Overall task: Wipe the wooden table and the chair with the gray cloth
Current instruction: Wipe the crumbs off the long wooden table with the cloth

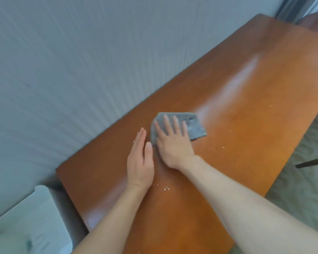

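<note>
One gray cloth (pixel 188 125) lies on the desk (pixel 246 99); right hand (pixel 173 142) presses it, fingers spread. Beside the cloth, left hand (pixel 140 162) rests edge-down, fingers together.

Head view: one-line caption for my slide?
Right hand presses folded gray cloth flat on orange-brown wooden table; left hand beside it.

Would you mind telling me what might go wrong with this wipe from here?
The white crumbs near the left hand lie behind the gray cloth, so a forward stroke may miss them. Other specks sit near the wooden table's edge, and the right hand could sweep them onto the floor.
</note>
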Action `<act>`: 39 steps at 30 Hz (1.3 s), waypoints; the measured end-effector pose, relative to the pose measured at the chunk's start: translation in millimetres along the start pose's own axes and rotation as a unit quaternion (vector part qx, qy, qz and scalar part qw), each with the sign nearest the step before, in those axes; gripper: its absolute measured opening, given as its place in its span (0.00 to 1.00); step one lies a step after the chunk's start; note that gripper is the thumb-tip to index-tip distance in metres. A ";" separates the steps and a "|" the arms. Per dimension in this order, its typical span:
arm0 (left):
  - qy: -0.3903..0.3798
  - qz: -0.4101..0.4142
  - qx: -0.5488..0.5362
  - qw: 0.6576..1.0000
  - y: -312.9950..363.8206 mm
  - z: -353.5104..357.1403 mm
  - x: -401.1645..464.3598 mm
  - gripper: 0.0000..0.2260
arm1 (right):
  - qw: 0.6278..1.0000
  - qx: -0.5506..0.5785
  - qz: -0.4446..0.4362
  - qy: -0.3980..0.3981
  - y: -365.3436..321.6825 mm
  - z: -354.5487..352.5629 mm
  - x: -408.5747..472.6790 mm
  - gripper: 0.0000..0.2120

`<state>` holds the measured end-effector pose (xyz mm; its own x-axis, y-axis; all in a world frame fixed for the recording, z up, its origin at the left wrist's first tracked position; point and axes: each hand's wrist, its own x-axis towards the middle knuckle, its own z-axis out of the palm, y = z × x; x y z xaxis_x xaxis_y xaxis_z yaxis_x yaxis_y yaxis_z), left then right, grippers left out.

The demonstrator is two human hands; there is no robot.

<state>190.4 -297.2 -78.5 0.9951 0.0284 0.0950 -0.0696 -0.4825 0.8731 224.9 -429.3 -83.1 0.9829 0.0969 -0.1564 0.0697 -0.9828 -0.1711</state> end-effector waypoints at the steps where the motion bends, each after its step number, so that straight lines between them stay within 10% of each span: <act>1: 0.004 -0.031 -0.031 0.999 2.5 -3.0 1.1 0.23 | 0.999 -0.013 -0.048 -0.013 -23.5 5.9 -7.1 0.35; 11: -0.059 0.004 0.027 0.998 -19.3 -58.2 -24.5 0.20 | 0.991 0.045 -0.126 -0.024 -47.6 33.2 -152.3 0.29; 21: -0.026 0.012 0.012 1.000 -28.5 -57.4 -25.8 0.20 | 0.997 0.030 0.066 -0.007 -42.7 7.3 -18.2 0.29; 28: -0.114 0.068 0.166 0.977 -37.7 -51.0 -25.9 0.24 | 0.998 0.022 -0.055 -0.004 -54.5 23.1 -77.4 0.30; 36: -0.109 0.087 0.232 0.963 -46.6 -47.8 -26.2 0.25 | 0.958 0.015 0.283 0.048 182.5 -12.3 -80.9 0.29; 39: -0.101 0.079 0.209 0.969 -44.0 -47.8 -26.5 0.24 | 0.945 0.010 0.322 0.061 174.5 -6.4 -90.1 0.29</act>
<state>163.8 -234.9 -96.5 0.9708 -0.2264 0.0789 -0.2293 -0.7811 0.5808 149.6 -610.6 -92.7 0.8325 -0.5407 -0.1209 -0.5520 -0.8283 -0.0962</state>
